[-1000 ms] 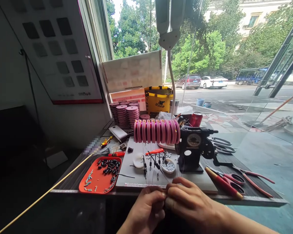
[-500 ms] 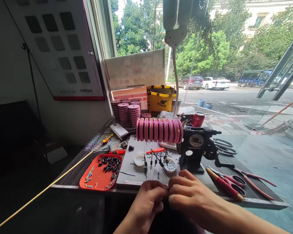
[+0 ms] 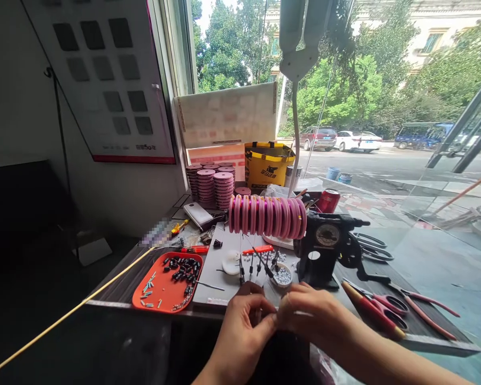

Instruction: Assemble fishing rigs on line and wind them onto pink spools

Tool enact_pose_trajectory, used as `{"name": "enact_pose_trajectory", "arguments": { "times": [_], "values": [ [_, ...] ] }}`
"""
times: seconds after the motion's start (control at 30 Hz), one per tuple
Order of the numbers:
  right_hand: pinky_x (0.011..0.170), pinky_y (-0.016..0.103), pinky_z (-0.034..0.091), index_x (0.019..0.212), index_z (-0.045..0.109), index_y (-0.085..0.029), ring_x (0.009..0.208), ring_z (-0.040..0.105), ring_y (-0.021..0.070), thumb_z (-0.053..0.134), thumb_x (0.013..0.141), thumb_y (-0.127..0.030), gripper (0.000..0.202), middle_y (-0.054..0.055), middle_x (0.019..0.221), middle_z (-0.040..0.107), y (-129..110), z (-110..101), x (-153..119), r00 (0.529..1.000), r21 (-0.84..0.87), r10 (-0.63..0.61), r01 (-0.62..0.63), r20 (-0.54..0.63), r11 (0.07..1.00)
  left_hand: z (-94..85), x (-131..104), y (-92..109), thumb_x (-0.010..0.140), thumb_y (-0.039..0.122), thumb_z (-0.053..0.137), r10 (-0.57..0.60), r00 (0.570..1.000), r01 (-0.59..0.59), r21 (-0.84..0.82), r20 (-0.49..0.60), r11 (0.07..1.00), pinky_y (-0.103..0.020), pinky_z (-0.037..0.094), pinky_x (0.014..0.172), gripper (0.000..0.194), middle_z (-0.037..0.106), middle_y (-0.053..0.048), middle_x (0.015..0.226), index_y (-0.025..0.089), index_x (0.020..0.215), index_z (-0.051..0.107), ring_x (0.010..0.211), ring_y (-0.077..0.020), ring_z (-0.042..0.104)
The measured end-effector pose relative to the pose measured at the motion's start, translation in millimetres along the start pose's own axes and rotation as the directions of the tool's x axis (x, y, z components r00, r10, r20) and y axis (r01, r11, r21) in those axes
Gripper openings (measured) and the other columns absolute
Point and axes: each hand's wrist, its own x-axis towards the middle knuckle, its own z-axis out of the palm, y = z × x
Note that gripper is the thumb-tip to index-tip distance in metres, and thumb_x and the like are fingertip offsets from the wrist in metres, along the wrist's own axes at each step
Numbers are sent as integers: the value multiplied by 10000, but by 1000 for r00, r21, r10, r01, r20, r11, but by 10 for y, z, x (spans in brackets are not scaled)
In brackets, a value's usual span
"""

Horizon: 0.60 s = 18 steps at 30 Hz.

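Observation:
My left hand (image 3: 246, 327) and my right hand (image 3: 310, 313) meet in front of the table's near edge, their thumbs and fingertips pinched close together. Whatever is between them is too small to make out. Just beyond, several thin lines with small black pieces (image 3: 251, 269) hang below a row of pink ring-shaped spools (image 3: 266, 216). The spools sit on the shaft of a black hand-crank winder (image 3: 318, 267) with a round dial. A small white cup of pale beads (image 3: 282, 276) stands behind my fingers, on a light board (image 3: 212, 278).
An orange tray (image 3: 166, 291) holds black pieces and small metal bits on the left. Scissors (image 3: 393, 305) and red-handled pliers (image 3: 428, 313) lie at right. Stacked pink discs (image 3: 223, 190), a yellow bag (image 3: 269, 166) and a red can (image 3: 329, 200) stand behind. A long thin stick (image 3: 72, 312) juts out left.
My left hand's fingers have opened out a little from a tighter curl, and my right hand has flattened and tilted. The view has shifted slightly, moving the table things rightward.

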Motion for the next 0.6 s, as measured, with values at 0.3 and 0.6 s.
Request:
{"name": "enact_pose_trajectory", "arguments": {
  "times": [0.3,0.6],
  "values": [
    [585,221,390,718,494,-168,629,451,109,595,725,-431,281,-2,699,529,4,73,238,964,646,215,-62,-160,761,221,-68,-189,741,133,501,504,802,-366,404,-320,838,-211,408,525,122,451,-17,742,164,646,572,590,-110,468],
    [573,227,403,828,468,-176,618,458,105,475,819,-264,89,16,752,538,86,43,178,979,439,106,-21,-171,898,14,-9,-118,713,28,457,726,684,-643,523,64,560,-257,431,595,179,646,-60,730,151,711,587,651,-159,539]
  ]
}}
